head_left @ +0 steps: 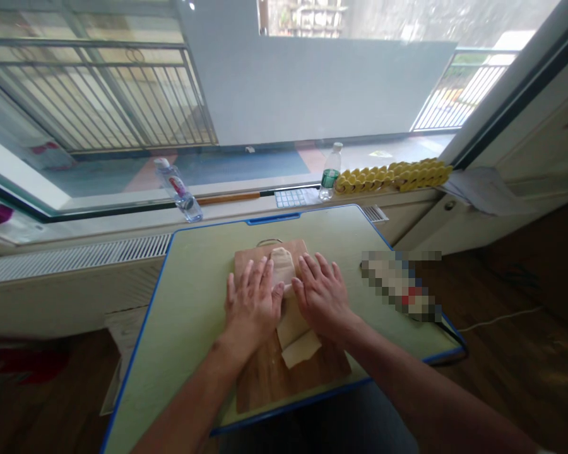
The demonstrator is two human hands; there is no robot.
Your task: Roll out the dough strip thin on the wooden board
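Note:
A wooden cutting board (260, 384) lies on the small table, its metal handle at the far end. Along it stretches a pale, thin, flat strip (301, 350) with a crosswise fold or edge near its lower end; whether it is dough or cloth I cannot tell. My left hand (253, 299) rests flat with fingers apart on the left side of the strip's far part. On the right side, my right hand (325, 296) lies the same way, fingers spread. Both thumbs point inward, close to each other over the strip. The hands cover part of its middle.
The table (189, 340) has a blue rim. A blurred-out object (397, 287) with a dark cord lies at its right. On the windowsill stand two plastic bottles (330, 173), a wooden stick (231, 197), a gridded sheet (296, 198) and a yellow chain-like craft (392, 176).

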